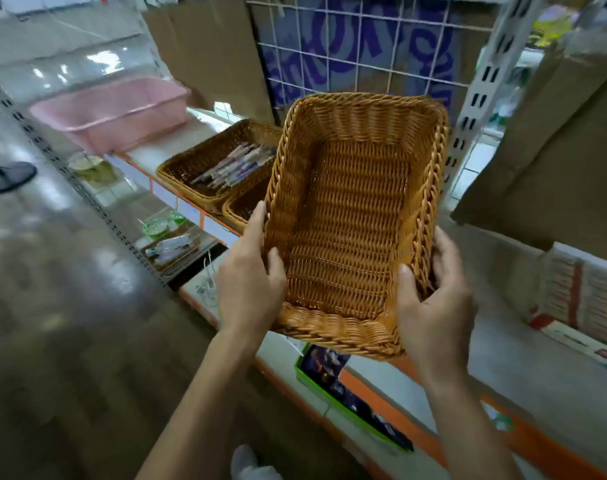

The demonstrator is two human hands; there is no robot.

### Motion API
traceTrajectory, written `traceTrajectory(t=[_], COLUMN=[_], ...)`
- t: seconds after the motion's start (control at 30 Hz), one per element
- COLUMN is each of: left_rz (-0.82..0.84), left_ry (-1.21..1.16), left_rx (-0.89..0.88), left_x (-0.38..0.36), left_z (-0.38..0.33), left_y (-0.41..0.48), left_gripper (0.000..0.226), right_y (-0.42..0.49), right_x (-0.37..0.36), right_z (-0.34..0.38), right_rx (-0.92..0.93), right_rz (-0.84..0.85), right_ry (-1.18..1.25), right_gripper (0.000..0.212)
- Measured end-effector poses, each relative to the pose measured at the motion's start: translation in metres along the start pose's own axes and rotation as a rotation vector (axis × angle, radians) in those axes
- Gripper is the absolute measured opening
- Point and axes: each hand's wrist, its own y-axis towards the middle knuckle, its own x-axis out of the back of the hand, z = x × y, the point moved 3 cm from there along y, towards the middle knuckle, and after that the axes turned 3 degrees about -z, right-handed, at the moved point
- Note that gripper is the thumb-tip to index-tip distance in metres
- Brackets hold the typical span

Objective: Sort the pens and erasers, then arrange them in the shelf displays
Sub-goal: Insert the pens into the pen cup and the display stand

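A person holds a light-brown wicker basket (350, 216) in both hands, in front of a shop shelf (502, 344) with an orange front edge. The basket is tilted so that its open top faces the camera, and its woven bottom shows bare. The left hand (250, 275) grips the basket's left wall close to the near corner, with the thumb hooked over the rim on the inside and the fingers laid along the outside. The right hand (433, 303) grips the right wall the same way, thumb pressed on the inside and fingers curled round the outside. Whether the near end of the basket touches the shelf cannot be told. To the left, a darker basket (187, 168) sits on the shelf and holds a bundle of pens (232, 164) lying side by side. Just beside it, another basket (241, 206) is mostly hidden behind the held one and the left hand. Further left along the shelf stands a pink plastic tub (115, 116). A white wire grid (364, 50) rises behind the shelf, with a blue and purple pattern behind it. At the right, red-and-white boxes (586, 299) lie on the shelf under a large cardboard carton (554, 150). On the level below lies a green box (347, 400).
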Motion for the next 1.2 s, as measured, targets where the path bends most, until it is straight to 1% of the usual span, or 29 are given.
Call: traceTrajectory(t=[0.1, 0.27, 0.37, 0.5, 0.63, 0.83, 0.97, 1.07, 1.1, 1.2], left_rz=[-0.062, -0.137, -0.130, -0.111, -0.110, -0.123, -0.092, -0.064, -0.045, 0.035], left_ry=[0.039, 0.105, 0.127, 0.157, 0.147, 0.176, 0.254, 0.212, 0.212, 0.222], left_rx=[0.054, 0.132, 0.166, 0.184, 0.185, 0.071, 0.043, 0.006, 0.004, -0.015], left_x=[0.029, 0.092, 0.125, 0.150, 0.157, 0.156, 0.149, 0.135, 0.129, 0.110], left_z=[0.042, 0.125, 0.171, 0.218, 0.257, 0.297, 0.315, 0.329, 0.334, 0.346], left_y=[0.014, 0.055, 0.081, 0.114, 0.154, 0.241, 0.301, 0.338, 0.349, 0.378], left_gripper=[0.062, 0.063, 0.062, 0.059, 0.058, 0.059, 0.059, 0.057, 0.056, 0.054], right_y=[-0.004, -0.017, -0.026, -0.032, -0.020, 0.022, 0.055, 0.077, 0.083, 0.099], right_x=[-0.052, -0.159, -0.217, -0.278, -0.329, -0.400, -0.445, -0.473, -0.479, -0.495], right_z=[0.021, 0.061, 0.080, 0.097, 0.107, 0.115, 0.120, 0.120, 0.119, 0.118], right_rx=[0.048, 0.062, 0.073, 0.086, 0.100, 0.078, 0.027, 0.013, -0.005, -0.033], right_rz=[0.025, 0.125, 0.184, 0.224, 0.239, 0.236, 0.262, 0.293, 0.298, 0.272], right_ry=[-0.009, 0.037, 0.032, -0.050, -0.110, -0.117, -0.135, -0.171, -0.195, -0.238], right_gripper=[0.053, 0.054, 0.053, 0.054, 0.056, 0.058, 0.064, 0.065, 0.064, 0.047])
